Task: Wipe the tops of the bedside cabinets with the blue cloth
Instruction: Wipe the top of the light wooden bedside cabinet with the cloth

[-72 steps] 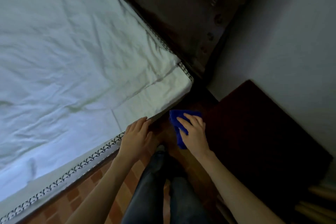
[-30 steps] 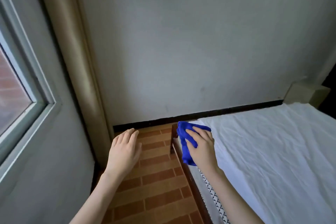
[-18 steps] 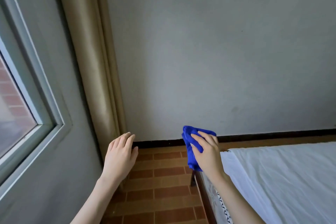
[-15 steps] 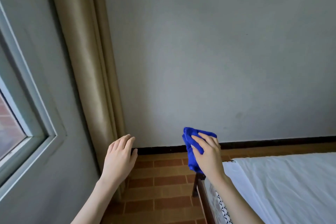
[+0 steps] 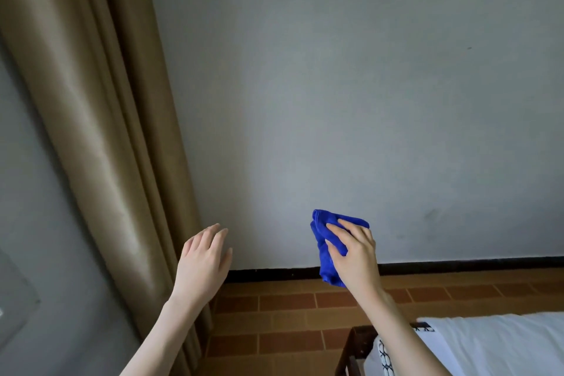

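My right hand [image 5: 355, 256] is raised in front of the grey wall and grips the bunched blue cloth [image 5: 325, 241], which hangs down from my fingers. To its left my left hand [image 5: 203, 262] is lifted with the fingers spread and nothing in it, close to the curtain. No bedside cabinet is in view.
A beige curtain [image 5: 91, 131] hangs at the left beside a grey wall [image 5: 366, 101] with a dark skirting strip [image 5: 457, 264]. Brown floor tiles [image 5: 290, 314] lie below. The corner of a dark-framed bed with a white sheet [image 5: 488, 345] is at the lower right.
The view has swung from the bed and a dark cabinet round to the window and up the wall. Both hands kept their pose, the right one holding the cloth throughout.
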